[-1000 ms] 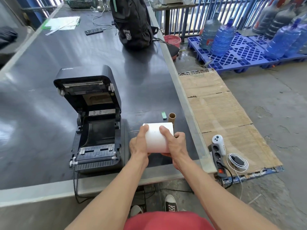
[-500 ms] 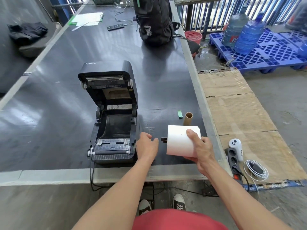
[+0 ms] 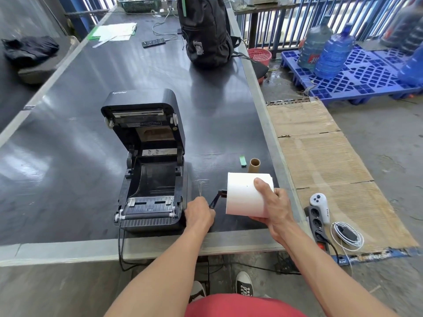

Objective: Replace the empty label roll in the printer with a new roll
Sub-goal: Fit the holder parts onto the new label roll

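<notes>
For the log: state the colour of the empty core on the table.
The empty core is brown, seen in the head view.

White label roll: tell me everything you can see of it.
The white label roll is a wide cylinder of plain white paper, on its side over the dark table near its front edge. The right hand grips it, thumb on top, fingers beneath. A black part juts from its left end towards the left hand.
</notes>
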A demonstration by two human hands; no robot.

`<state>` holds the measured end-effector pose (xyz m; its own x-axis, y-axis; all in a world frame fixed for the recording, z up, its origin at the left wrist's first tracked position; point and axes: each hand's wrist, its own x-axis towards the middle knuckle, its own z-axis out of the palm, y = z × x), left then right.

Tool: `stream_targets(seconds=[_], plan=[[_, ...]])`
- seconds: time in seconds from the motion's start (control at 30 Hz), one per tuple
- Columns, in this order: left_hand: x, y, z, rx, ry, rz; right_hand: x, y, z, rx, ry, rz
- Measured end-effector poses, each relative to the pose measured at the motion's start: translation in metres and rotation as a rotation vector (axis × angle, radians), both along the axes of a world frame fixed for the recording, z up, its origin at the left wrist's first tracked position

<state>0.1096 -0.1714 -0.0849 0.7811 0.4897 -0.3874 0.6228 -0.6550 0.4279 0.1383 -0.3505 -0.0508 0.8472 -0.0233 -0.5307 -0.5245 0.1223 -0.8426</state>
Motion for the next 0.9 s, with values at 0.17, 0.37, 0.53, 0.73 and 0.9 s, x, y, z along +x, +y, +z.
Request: stream_targets(seconds=[0.17,0.37,0.53,0.73,0.9], plan=[[-0.012,-0.003,0.019,-0.268,-0.474,0.04,-0.002,0.012,-0.001,-0.02,-0.007,0.009],[-0.03,0.018,0.028,-0.33,-0.622,0.022,-0.001,0.037,0.003,-0.047,-0.04,0.032],[-0.038,0.032,0.037,-0.342,-0.687,-0.02,-0.001,0.057,0.012,-0.054,-0.057,0.054],[-0.037,0.055,0.054,-0.373,-0.775,-0.068,0.004,0.07,0.027,-0.009,-0.108,0.073],[-0.021,0.077,0.055,-0.75,-0.702,0.198,0.009,0.076,0.033,0.058,-0.092,0.09]])
